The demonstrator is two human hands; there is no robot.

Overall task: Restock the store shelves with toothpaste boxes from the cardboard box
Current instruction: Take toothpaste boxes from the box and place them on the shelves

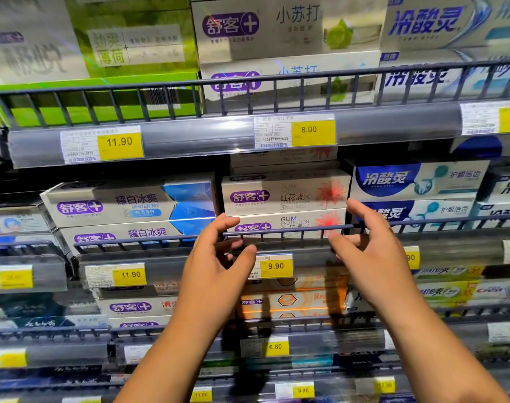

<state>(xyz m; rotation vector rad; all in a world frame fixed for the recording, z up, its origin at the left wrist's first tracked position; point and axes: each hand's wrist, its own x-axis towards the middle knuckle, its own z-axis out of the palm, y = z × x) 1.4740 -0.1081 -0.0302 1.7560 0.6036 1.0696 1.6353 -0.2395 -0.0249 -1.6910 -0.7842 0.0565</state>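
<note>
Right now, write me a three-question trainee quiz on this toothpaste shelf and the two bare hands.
1. True or false: the left hand and right hand are both open and hold no box.
2. Which price shows on the yellow tag between the hands? A) 8.00 B) 9.90 C) 6.80
3. Fill in: the white toothpaste boxes with the red flower print sit behind the grey wire ____ of the shelf.

Key: 1 true; 2 B; 3 rail.
</note>
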